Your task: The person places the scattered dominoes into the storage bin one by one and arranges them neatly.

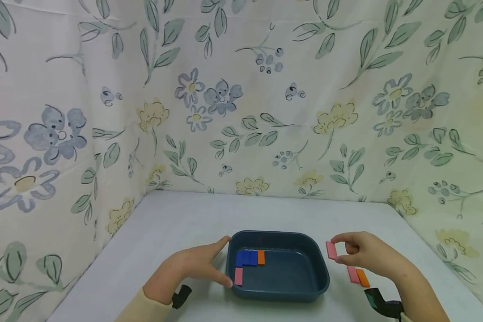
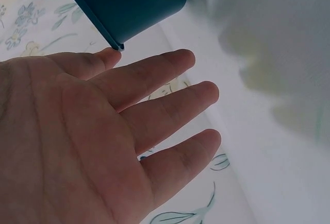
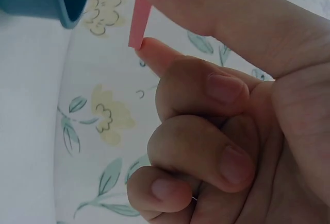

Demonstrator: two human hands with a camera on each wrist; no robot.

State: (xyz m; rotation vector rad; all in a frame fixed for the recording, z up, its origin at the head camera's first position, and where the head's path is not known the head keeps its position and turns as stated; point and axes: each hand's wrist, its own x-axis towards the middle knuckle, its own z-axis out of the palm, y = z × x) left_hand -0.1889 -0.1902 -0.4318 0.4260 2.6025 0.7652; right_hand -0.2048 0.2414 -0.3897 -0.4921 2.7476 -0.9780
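Note:
A dark blue plastic box (image 1: 283, 279) sits on the table in the head view. My left hand (image 1: 197, 263) is at its left side, fingertip and thumb at the rim, the other fingers spread in the left wrist view. Between thumb and index finger, my right hand (image 1: 372, 255) pinches a pink rectangular tile (image 1: 331, 250), held up just right of the box; its other fingers curl into the palm. Inside the box, blue tiles (image 1: 246, 258) and an orange tile (image 1: 261, 257) form a row at the back left, with a pink tile (image 1: 239, 276) in front.
Below the right hand, another pink tile (image 1: 353, 274) and an orange tile (image 1: 362, 278) lie side by side on the white table (image 1: 185, 217). Floral cloth (image 1: 265, 134) hangs behind the table and along its sides.

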